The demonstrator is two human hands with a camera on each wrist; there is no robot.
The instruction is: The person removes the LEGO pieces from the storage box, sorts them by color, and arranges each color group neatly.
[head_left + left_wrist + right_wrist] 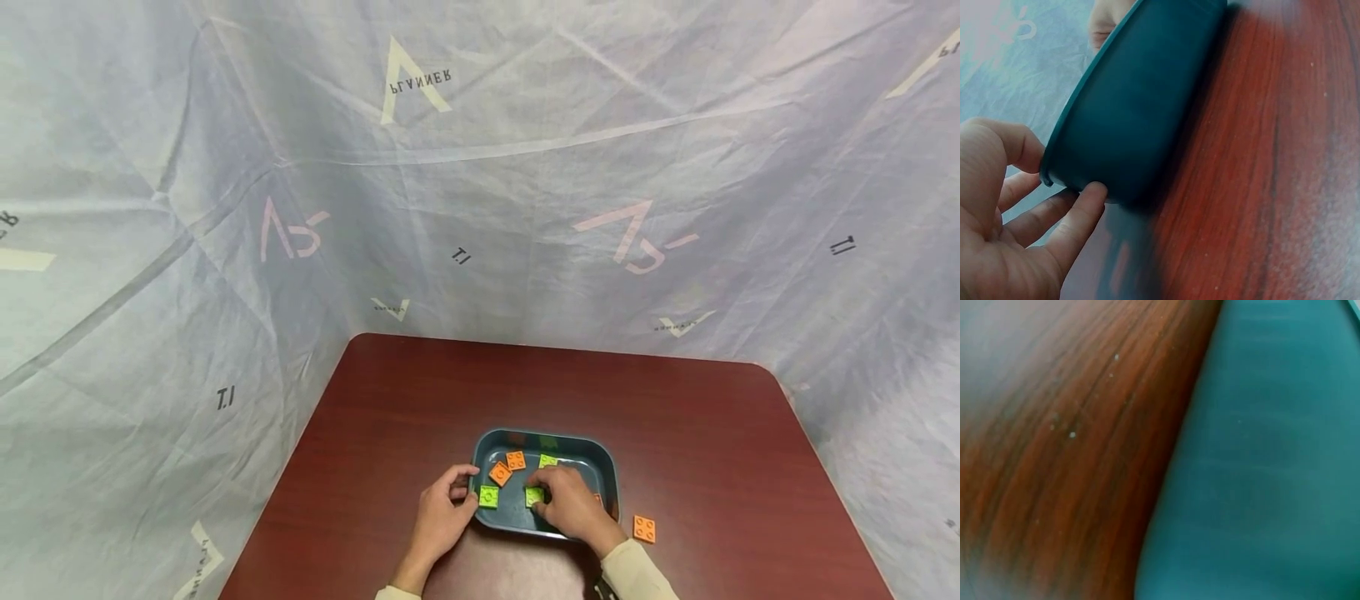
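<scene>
A dark teal tray [517, 527] sits on the table and holds several orange and green toy building blocks. My left hand [444, 510] grips the tray's left end; the left wrist view shows the thumb of the left hand [997, 212] at the rim and fingers against the outer wall. Inside the tray, my right hand [568, 500] pinches a green block [533, 497], partly hidden by the fingers. Another green block [488, 497] lies near the left hand, with orange blocks [500, 474] behind it. The right wrist view shows only the tray wall [1254, 462] and table.
One orange block [644, 529] lies on the dark red table [420, 392], just right of the tray. Grey printed sheeting [480, 217] hangs behind the table and along both sides.
</scene>
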